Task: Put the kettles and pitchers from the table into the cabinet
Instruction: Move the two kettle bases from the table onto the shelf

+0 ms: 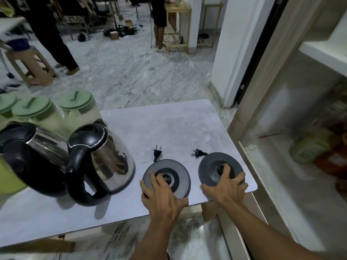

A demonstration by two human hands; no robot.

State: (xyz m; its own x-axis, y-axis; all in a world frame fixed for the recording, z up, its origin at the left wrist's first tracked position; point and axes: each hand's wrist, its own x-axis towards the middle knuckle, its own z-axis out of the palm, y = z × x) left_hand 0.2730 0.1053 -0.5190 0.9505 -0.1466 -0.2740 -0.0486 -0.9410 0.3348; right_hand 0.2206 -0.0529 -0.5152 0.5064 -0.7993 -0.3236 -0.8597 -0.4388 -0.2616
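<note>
My left hand [163,196] ignores the pitchers [78,107] and kettles [105,158] standing at the bench's [169,128] left and clamps the left base [174,169]. My right hand [225,186] grips the right base [212,164] at the corner nearest the open cabinet [272,162], probably so both go in together.

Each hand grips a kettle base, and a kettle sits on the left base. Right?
No. In the head view the left base is bare; both kettles stand on the table beside it. The left hand grips it, the right hand the right base.
</note>
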